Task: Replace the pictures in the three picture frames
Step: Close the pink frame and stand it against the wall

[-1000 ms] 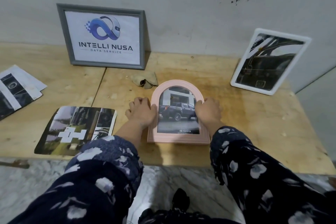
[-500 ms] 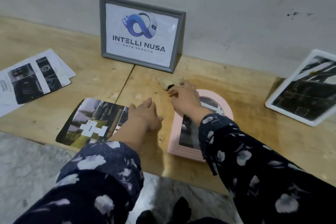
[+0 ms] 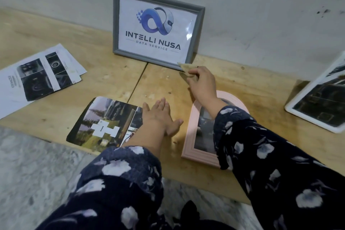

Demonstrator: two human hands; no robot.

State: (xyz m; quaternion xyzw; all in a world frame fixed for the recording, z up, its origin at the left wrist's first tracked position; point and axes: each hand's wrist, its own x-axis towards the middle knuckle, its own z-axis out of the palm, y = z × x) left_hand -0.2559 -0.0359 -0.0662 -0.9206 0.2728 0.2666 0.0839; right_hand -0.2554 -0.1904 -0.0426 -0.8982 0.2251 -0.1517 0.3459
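A pink arched frame (image 3: pixel 190 136) lies flat on the wooden table, partly under my right sleeve, with a car picture in it. My right hand (image 3: pixel 202 85) reaches past its top and pinches a small tan cloth (image 3: pixel 185 68) lifted beside the grey frame (image 3: pixel 155 28), which leans on the wall and shows a logo print. My left hand (image 3: pixel 158 117) rests flat on the table between the pink frame and a loose photo print (image 3: pixel 104 123). A white frame (image 3: pixel 317 102) leans at the far right.
Printed sheets (image 3: pixel 35 78) lie at the left of the wooden table (image 3: pixel 104 73). The table's front edge runs above a marble floor (image 3: pixel 35 173). The wall stands directly behind the frames.
Both hands left the pink frame's sides. My right hand reached forward and picked up the tan cloth. My left hand moved left and flattened on the table. The view swung left.
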